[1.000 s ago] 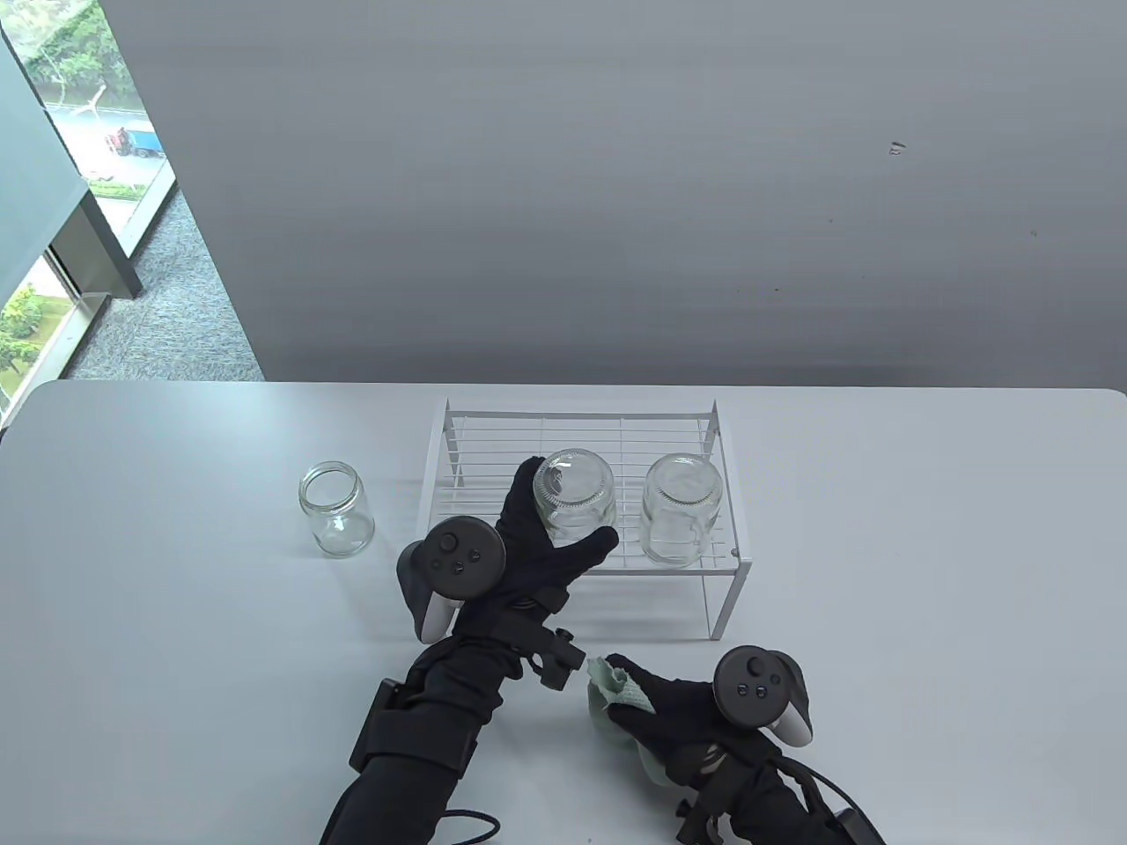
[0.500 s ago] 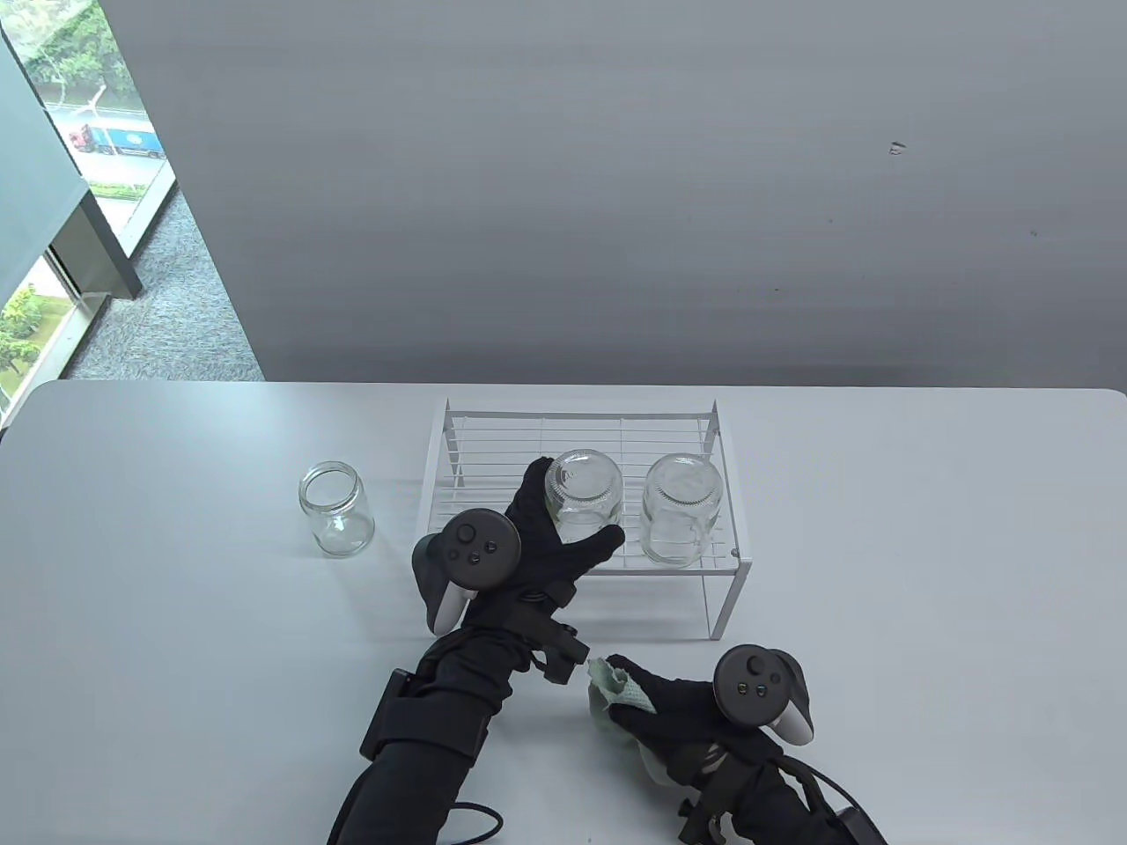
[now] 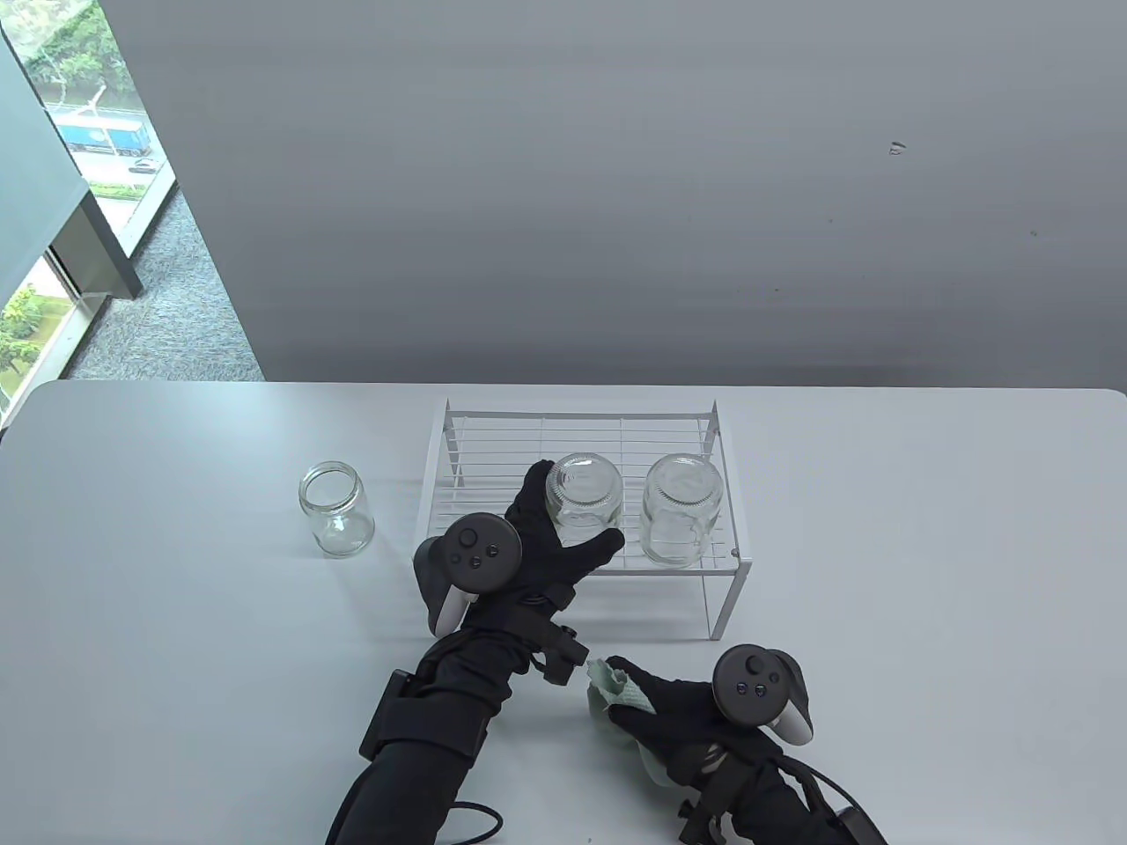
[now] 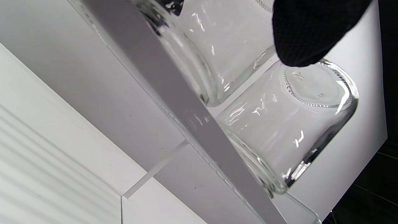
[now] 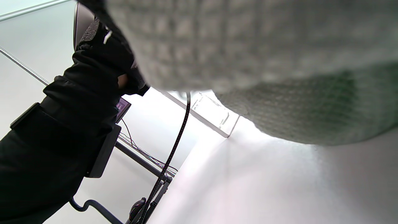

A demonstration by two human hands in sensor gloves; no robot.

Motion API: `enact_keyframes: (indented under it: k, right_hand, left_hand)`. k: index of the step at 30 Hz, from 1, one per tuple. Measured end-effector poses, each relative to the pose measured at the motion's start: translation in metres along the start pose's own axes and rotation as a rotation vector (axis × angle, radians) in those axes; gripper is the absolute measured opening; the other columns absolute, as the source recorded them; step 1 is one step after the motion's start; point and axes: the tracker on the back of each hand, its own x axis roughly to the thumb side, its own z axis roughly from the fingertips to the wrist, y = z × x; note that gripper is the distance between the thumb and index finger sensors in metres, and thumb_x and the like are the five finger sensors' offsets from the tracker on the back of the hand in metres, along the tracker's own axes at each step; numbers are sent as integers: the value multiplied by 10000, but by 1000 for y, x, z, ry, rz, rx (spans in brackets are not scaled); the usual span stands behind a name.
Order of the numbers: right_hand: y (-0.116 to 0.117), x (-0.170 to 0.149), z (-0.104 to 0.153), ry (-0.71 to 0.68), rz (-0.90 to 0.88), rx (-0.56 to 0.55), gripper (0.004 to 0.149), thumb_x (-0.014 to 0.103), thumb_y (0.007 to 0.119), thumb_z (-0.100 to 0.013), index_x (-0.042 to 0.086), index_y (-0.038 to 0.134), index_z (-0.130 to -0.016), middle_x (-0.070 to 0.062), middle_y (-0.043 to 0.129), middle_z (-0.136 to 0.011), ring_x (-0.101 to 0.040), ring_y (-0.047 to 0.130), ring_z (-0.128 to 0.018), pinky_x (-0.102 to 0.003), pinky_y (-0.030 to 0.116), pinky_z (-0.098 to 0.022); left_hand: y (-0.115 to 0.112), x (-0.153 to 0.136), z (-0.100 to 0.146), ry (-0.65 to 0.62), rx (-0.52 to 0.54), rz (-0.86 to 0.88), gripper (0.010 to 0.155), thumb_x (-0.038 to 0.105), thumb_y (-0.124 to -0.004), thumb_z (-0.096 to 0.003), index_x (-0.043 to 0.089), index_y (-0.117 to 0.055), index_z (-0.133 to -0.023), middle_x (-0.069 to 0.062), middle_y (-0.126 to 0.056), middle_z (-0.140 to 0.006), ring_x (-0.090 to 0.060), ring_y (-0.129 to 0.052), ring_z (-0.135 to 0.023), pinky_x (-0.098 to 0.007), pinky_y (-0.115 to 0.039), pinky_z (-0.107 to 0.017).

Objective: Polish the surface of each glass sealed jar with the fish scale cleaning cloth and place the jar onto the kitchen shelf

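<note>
1. Step in hand, as judged: a polished jar is being set down on the kitchen shelf [image 3: 722, 576]. The middle jar [image 3: 583, 495] stands mouth-down on the wire top, gripped by the left hand [image 3: 550, 550], fingers curled round its far-left side, thumb along the near side.
2. A second inverted jar [image 3: 682, 509] stands just to the right on the same wire top. In the left wrist view the two glass walls appear very close; whether they touch cannot be told.
3. Release is best made only once the rim is felt flat across the wires. A rim caught between two wires is likely to rock.
4. The fingers are best opened outward and to the left, away from the neighbouring jar, so that glass is not knocked against glass.
5. The hand is best lifted clear before being swung left toward the upright jar [image 3: 336, 510], which stands on the table [image 3: 924, 546] apart from the shelf and is judged not yet placed.
6. The fish scale cleaning cloth [image 3: 607, 695] is held bunched in the right hand [image 3: 678, 717], fingers curled round it, low near the table in front of the shelf. It is well kept there, ready for the last jar.
</note>
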Motion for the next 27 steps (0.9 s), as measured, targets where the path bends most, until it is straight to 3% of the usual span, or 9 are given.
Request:
enact_keyframes:
  k: [16, 23, 27]
  right_hand:
    - [1, -1, 0, -5, -24, 15, 639, 319, 679, -553, -123, 544, -995, -407, 736, -821, -566, 869, -605, -652, 669, -434]
    - [0, 0, 0, -10, -24, 10, 640, 320, 679, -553, -124, 544, -994, -408, 737, -819, -567, 870, -603, -653, 669, -433]
    - [0, 1, -1, -19, -24, 11, 641, 323, 678, -554, -123, 546, -994, -407, 738, -820, -566, 870, -604, -652, 669, -433]
  left_hand:
    - [3, 1, 7, -13, 14, 34, 1090, 619, -860, -438, -38, -257, -1064, -376, -501, -1041, -636, -650, -888, -749, -499, -588]
    - [27, 11, 20, -88, 58, 19, 1104, 628, -858, -430, -18, -233, -1071, -350, -464, -1068, -604, -638, -928, -724, -465, -643]
    - [51, 11, 33, -139, 70, 18, 946, 574, -870, -435, 64, -410, -1087, -295, -537, -1076, -556, -667, -949, -717, -419, -668]
